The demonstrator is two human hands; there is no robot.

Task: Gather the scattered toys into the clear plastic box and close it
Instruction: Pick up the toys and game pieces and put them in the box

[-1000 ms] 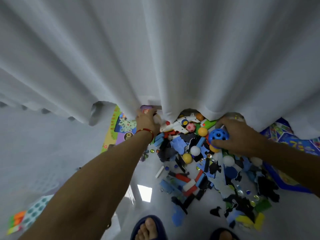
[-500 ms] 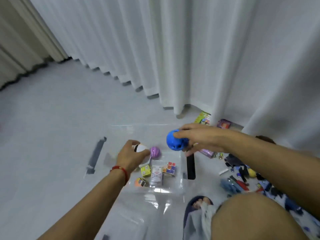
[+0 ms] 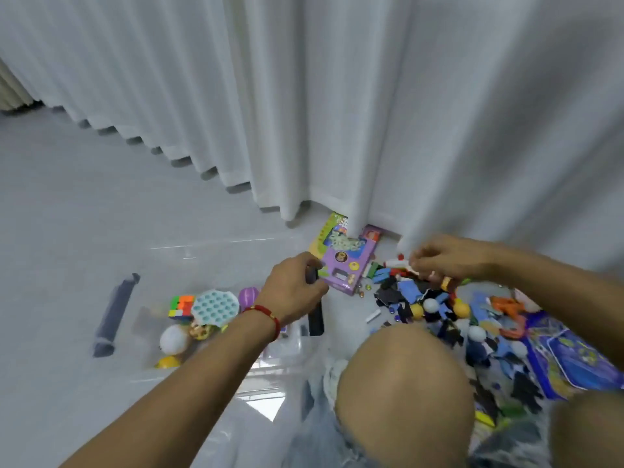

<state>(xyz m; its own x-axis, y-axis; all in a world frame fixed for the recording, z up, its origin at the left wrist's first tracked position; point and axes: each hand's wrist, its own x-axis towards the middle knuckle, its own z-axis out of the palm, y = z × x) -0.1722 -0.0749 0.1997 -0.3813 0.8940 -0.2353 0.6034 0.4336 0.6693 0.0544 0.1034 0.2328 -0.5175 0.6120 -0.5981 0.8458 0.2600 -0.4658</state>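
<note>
The clear plastic box [image 3: 209, 244] stands open on the floor at the left. It holds a colour cube [image 3: 181, 305], a teal bubble toy [image 3: 214, 307], a purple ball [image 3: 247, 296] and a white ball [image 3: 174, 338]. My left hand [image 3: 293, 293] grips the left edge of a purple toy package [image 3: 349, 270] just past the box's right rim. Over the scattered toy pile [image 3: 435, 307], my right hand [image 3: 449, 258] curls its fingertips on a white and red toy [image 3: 395, 263].
A white curtain [image 3: 371, 113] hangs right behind the pile and covers part of a green card [image 3: 329, 231]. A blue board [image 3: 574, 359] lies at the right under loose pieces. My bare knee [image 3: 401, 386] is in front of the pile. Black handles [image 3: 114, 314] flank the box.
The blue ball has left my right hand, which went back to the pile. My left hand left the box and took hold of the purple package.
</note>
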